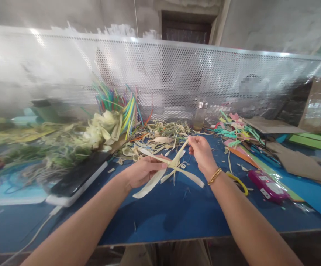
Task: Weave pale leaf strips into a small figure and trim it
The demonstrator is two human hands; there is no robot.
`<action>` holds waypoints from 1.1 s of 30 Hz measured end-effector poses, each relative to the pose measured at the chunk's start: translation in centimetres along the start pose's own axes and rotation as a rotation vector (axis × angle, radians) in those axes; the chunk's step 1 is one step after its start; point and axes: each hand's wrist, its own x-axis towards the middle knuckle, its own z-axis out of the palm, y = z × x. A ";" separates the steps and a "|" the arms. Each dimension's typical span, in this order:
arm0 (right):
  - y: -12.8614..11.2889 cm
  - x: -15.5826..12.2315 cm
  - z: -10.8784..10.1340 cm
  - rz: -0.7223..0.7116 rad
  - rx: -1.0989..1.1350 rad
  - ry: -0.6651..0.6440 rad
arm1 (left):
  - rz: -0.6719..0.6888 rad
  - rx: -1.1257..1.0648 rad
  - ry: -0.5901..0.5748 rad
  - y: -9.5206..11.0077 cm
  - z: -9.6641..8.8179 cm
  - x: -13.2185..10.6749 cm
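Over the blue table, my left hand holds several pale, dried husk strips near where they cross, thumb on top. The strips spread outward like a star, and wide ends hang below the left fingers and toward the lower right. My right hand, with a gold bracelet on its wrist, pinches the tip of the strip that points up and right. Part of the crossing is hidden by the left fingers. Beyond both hands lies a loose heap of husk scraps.
Left are a smartphone-like black device with a white cable and bundled coloured stems. A glass bottle stands at the back before a perforated metal screen. Right are a magenta case, a yellow ring and cardboard.
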 end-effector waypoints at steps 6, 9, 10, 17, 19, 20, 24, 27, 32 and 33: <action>-2.0 -1.7 0.3 -0.486 -0.282 -0.251 | -0.014 0.021 0.096 0.5 0.2 0.1; -2.6 -3.2 1.1 -0.541 -0.302 -0.410 | -0.030 0.105 0.038 0.4 0.3 0.0; -2.6 -3.6 1.4 -0.517 -0.283 -0.468 | -0.037 0.137 0.007 0.3 0.4 -0.1; -2.1 -4.5 2.5 -0.006 0.054 -0.706 | 0.023 0.456 -0.142 -0.1 0.7 -0.2; -2.1 -4.5 2.6 0.047 0.176 -0.660 | 0.024 0.535 -0.197 -0.1 0.8 -0.4; -2.2 -4.5 2.7 0.048 0.221 -0.625 | 0.028 0.565 -0.226 0.0 0.8 -0.5; -2.1 -4.5 3.0 0.056 0.304 -0.542 | 0.055 0.651 -0.330 0.4 1.2 -1.0; -2.1 -4.6 3.2 0.068 0.345 -0.488 | 0.074 0.684 -0.402 0.5 1.5 -1.1; -1.8 -4.6 3.5 0.064 0.354 -0.384 | 0.075 0.622 -0.455 0.4 1.5 -1.1; -1.6 -4.5 3.5 0.057 0.340 -0.378 | 0.076 0.615 -0.447 0.3 1.5 -1.1</action>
